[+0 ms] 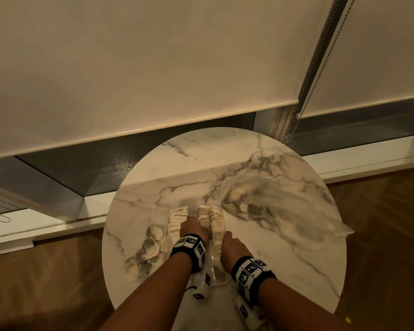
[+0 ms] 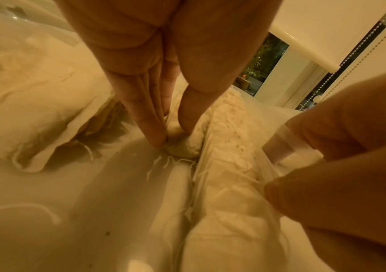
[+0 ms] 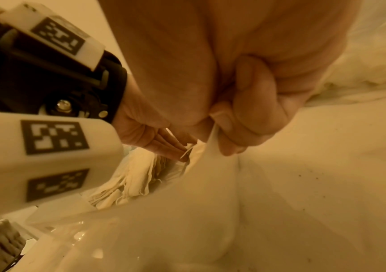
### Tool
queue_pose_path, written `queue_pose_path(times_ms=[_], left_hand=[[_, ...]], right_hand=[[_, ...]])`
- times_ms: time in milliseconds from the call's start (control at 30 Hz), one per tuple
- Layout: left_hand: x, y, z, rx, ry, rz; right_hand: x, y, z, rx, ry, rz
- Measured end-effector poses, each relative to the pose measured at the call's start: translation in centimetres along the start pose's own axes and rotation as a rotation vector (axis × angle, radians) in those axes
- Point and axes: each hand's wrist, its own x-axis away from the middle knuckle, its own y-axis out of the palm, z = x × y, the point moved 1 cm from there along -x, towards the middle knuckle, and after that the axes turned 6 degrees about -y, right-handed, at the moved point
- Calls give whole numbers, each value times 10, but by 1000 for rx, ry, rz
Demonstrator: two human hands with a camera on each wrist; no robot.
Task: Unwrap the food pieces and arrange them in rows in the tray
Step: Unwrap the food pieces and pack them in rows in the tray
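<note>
Clear plastic tray (image 1: 219, 279) runs six to twelve on the marble surface (image 1: 285, 271); left hand (image 1: 193, 229) pinches a food piece (image 2: 184, 147) into the middle row; right hand (image 1: 232, 247) grips the tray's three-o'clock wall.

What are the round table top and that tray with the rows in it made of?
The table top looks like polished marble or a marble-look laminate: white with grey veins and a soft sheen. The tray seems to be clear, glossy plastic: the table shows through its empty near end.
</note>
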Motion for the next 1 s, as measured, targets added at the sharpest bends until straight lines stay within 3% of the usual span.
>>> queue_pose_path(times_ms=[367,567,1000], left_hand=[[-3,0,0,89,-2,-22],[0,1,2,166,108,-3],[19,-20,-6,184,119,-18]], right_hand=[[1,-2,0,-14,20,-8],[1,-1,0,-17,28,-12],[0,3,0,30,15,11]])
